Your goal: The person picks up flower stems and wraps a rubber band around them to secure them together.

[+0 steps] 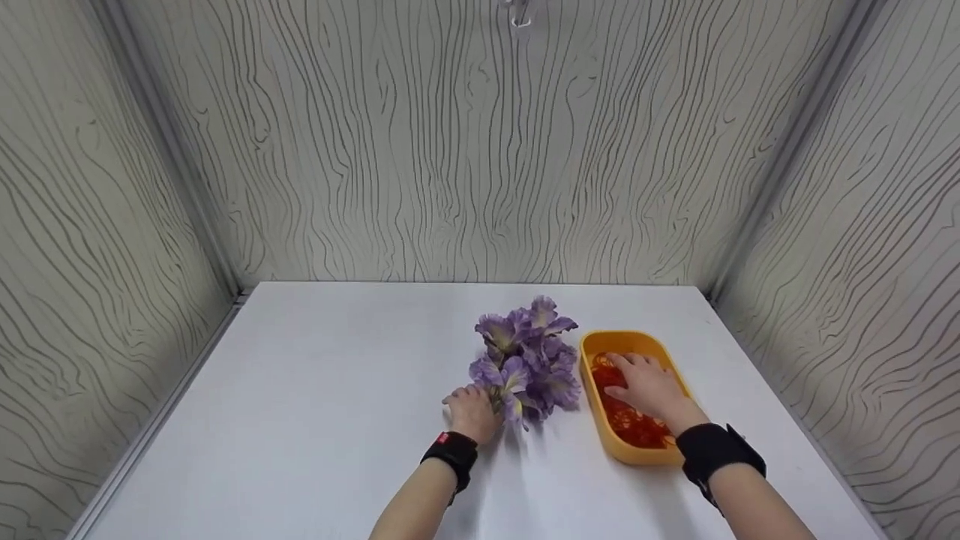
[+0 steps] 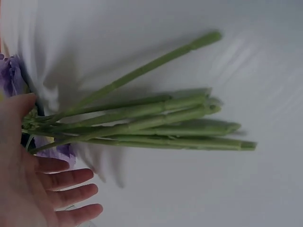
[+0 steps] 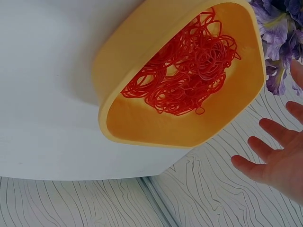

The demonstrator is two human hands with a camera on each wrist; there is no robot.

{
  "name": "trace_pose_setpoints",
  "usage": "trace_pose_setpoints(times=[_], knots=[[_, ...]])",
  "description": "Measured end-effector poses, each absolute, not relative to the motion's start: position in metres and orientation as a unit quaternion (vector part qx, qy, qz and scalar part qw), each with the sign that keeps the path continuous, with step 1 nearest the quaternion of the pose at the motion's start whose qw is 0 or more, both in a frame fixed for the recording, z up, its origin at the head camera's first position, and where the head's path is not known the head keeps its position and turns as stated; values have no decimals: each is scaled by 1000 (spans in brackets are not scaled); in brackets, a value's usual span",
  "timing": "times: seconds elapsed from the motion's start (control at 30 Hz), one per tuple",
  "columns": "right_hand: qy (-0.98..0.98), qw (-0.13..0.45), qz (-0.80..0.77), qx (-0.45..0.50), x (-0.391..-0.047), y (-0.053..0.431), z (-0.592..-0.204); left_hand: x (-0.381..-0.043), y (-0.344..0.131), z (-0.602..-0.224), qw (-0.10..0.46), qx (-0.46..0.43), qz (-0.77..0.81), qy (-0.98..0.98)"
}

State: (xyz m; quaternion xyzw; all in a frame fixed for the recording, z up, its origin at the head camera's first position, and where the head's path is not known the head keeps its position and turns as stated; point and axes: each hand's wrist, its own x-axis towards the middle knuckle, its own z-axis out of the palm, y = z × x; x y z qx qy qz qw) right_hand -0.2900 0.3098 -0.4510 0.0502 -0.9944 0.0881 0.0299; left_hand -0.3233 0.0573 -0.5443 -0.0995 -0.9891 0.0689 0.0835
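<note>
My left hand (image 1: 472, 412) holds a bunch of purple irises (image 1: 529, 360) at the neck, just under the blooms. In the left wrist view the green stems (image 2: 156, 116) fan out from between the thumb and the index finger, while the other fingers lie extended. To the right, my right hand (image 1: 649, 386) is over a yellow box (image 1: 634, 455), its fingers spread and nothing between them. Inside the box lies a tangled heap of red rubber bands (image 3: 189, 71), partly covered by this hand in the head view.
The white table (image 1: 322, 397) is enclosed by wood-grain patterned panels (image 1: 450, 150) at the back and both sides. The box stands near the table's right edge, close beside the blooms. A small hook (image 1: 520, 21) hangs high on the back panel.
</note>
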Motion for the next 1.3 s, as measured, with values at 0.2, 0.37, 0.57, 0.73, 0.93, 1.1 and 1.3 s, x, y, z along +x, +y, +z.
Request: trace_pose_setpoints(times=[0.2,0.37,0.57,0.73,0.93,1.1,1.3], knots=[[-994,21,95,41,-288,309,-452,-328,65,-558,103,-66,58,-991],[-995,19,95,33,-288,309,-453,-334,69,-574,139,-53,65,-987],[-995,16,90,29,-286,310,-452,-320,64,-559,161,-62,59,-983],[-996,22,79,38,-286,311,-452,-315,62,-552,137,-75,82,-984],[-996,21,80,33,-287,314,-453,-317,67,-554,111,-82,70,-988],[-996,17,87,31,-286,315,-451,-317,67,-556,121,-107,67,-985],[-995,22,89,38,-285,314,-450,-319,63,-561,140,-145,68,-977]])
